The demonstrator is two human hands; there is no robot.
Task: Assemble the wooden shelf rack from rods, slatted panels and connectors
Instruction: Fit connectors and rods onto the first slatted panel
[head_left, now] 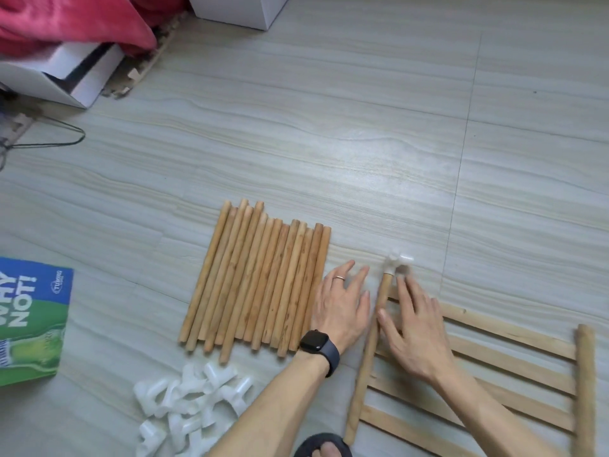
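Note:
Several loose wooden rods (257,278) lie side by side on the floor. A slatted panel (514,364) lies at the lower right, with a white connector (397,262) fitted on the far end of its left rail rod (365,364). My left hand (342,305), with a ring and a black watch, hovers flat with straight fingers between the loose rods and that rail. My right hand (412,328) lies over the panel's far corner, fingers straight, fingertips near the connector and thumb against the rail. A heap of white connectors (188,410) sits at the lower left.
A blue and green carton (29,321) lies at the left edge. White boxes (75,77), red cloth (72,21) and a wire hanger (49,136) are at the upper left. A sandalled foot (324,448) shows at the bottom edge.

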